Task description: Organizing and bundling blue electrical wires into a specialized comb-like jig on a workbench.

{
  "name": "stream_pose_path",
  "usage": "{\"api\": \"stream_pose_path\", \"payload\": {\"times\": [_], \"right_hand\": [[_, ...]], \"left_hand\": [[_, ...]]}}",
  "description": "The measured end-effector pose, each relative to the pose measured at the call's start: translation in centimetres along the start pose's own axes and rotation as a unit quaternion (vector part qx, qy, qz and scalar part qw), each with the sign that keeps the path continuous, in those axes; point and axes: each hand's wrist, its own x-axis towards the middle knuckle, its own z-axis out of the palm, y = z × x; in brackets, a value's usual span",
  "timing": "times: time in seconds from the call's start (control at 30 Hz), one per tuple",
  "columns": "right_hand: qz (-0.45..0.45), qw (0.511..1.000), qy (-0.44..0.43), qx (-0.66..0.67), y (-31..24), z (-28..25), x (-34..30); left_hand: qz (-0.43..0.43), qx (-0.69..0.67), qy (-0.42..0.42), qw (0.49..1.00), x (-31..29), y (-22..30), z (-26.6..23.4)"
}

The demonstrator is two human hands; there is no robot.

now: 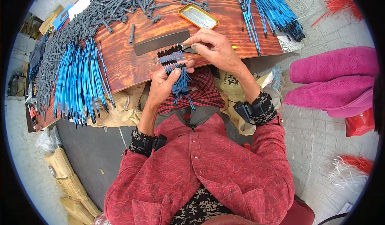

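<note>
My left hand point(162, 85) is wrapped round a small bundle of thin blue rods with black ends point(180, 80), held just past the table's near edge. The black tips are lined up at the top in a slanting row, and the other ends hang down. My right hand point(218, 52) is pinched closed beside those tips; what sits between its fingertips is too small to make out. Behind both hands, a dark grey bar point(160, 42) lies on the table. Further back stands a shallow yellow-rimmed tin point(181, 13) filled with thin silvery pins point(199, 17).
Grey plastic bolt-like parts point(120, 4) are heaped across the back and left of the wooden table point(236, 36). Blue rods lie in bunches at the left edge point(80, 80) and far right point(276, 14). A pink towel-like cover point(333, 80) stands at the right.
</note>
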Motion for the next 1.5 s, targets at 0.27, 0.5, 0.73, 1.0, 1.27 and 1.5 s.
{"api": "stream_pose_path", "payload": {"times": [0.27, 0.5, 0.73, 1.0, 1.27, 1.5], "right_hand": [[-0.064, 0.996, 0.03, -0.05, 0.6, 0.6, 0.2], [-0.107, 0.976, 0.057, -0.18, -0.8, 0.2, 0.8], [-0.129, 0.965, 0.053, -0.221, -1.6, 0.2, 0.9], [-0.13, 0.976, 0.038, -0.173, -1.3, 0.3, 1.2], [-0.105, 0.991, -0.038, -0.073, -0.8, 0.2, 1.7], [-0.064, 0.995, -0.046, -0.055, -1.0, 0.4, 1.6]], "left_hand": [[0.009, 0.009, 0.001, 1.0, 0.0, -0.2, 0.0], [0.006, 0.007, 0.001, 1.0, 0.1, -0.2, -0.1], [-0.005, 0.002, 0.0, 1.0, 0.0, -0.2, -0.2], [-0.002, 0.003, -0.016, 1.0, 0.0, -0.3, -0.3], [-0.001, -0.003, -0.022, 1.0, 0.0, 0.0, -0.4], [-0.002, -0.009, -0.028, 1.0, 0.1, 0.1, -0.3]]}}
